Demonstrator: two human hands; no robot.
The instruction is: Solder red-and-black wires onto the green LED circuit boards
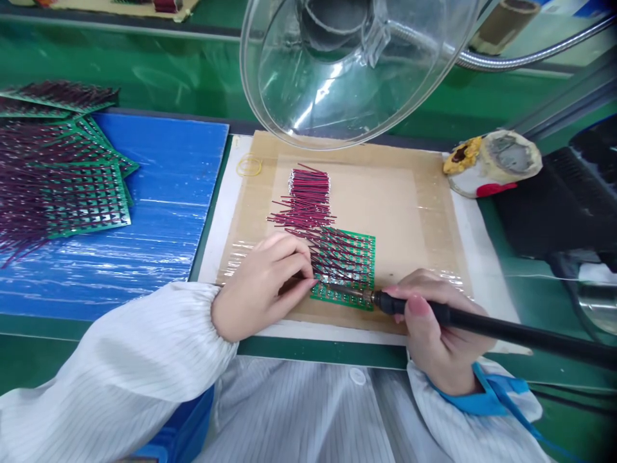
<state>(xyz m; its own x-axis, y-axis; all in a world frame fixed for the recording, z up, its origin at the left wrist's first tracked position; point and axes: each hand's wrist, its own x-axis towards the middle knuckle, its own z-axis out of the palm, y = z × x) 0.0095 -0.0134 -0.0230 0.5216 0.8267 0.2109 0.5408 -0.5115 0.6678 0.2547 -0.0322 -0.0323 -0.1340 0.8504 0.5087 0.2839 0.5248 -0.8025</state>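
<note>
My right hand (441, 321) is closed round a black soldering iron (436, 308). The iron's tip points left and reaches over the lower rows of a green circuit board (369, 257). Dark red wires stand in slanting rows on that board. At the board's left edge my left hand (270, 280) pinches with thumb and forefinger, close to the iron's tip. A thin wire seems to be in the pinch, but its body is mostly hidden by the fingers. Just above the board lies a pile of loose dark red wires (310, 193) with bare, silvery ends.
Wired circuit boards (91, 199) are stacked on a blue sheet (168, 257) at left. A clear fume hood (357, 83) on a metal hose hangs over the back of the cardboard mat (424, 193). A tin (511, 157) with yellow sponge stands at right, beside a black device (535, 199). A rubber band (249, 167) lies at the mat's upper left.
</note>
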